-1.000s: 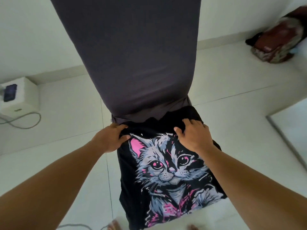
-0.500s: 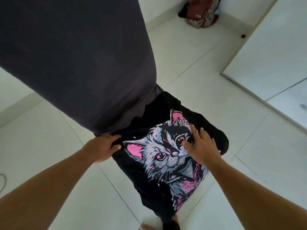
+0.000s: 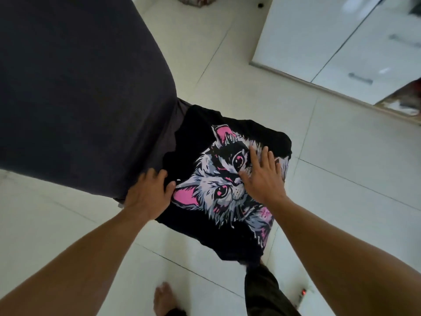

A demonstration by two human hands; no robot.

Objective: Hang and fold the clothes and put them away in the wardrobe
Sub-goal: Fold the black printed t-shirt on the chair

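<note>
Room: pale tiled floor (image 3: 341,137) with thin dark grout lines, glossy white wardrobe (image 3: 330,42) at 1–2 o'clock, doors shut on the visible part, two grey bar handles showing.

Left hand (image 3: 149,193) was at about 7 o'clock of frame centre, fingers curled and clamped on the near-left edge of the black cat T-shirt (image 3: 198,226), right where it met the hem of the grey garment (image 3: 79,92). Can't tell whether the grip also took in the grey hem. Right hand (image 3: 262,174) was at about 4 o'clock of centre, open, fingers spread, palm flat on the print, covering the cat's cheek and muzzle. Not gripping anything. Hands were apart, with the cat's pink ear and one eye between them.

T-shirt sat centre frame, held up off the floor, front face up, print rotated so the cat's ears pointed to 11 and 8 o'clock. Far edge tucked under the grey garment. Lower edge hung loose toward 5 o'clock. What carried the shirt from below wasn't visible.

Grey garment filled the 9–12 o'clock quadrant, smooth, stretched, running out of frame at the top and left.

Further out: bare foot (image 3: 163,299) at 6 o'clock on the tiles, dark trouser leg (image 3: 266,293) next to it at 5 o'clock. Small device with a red light (image 3: 303,293) on the floor just beside the leg. Reddish patterned bundle (image 3: 196,1) cut off at 12 o'clock. Open wardrobe section at 3 o'clock, contents blurred.
</note>
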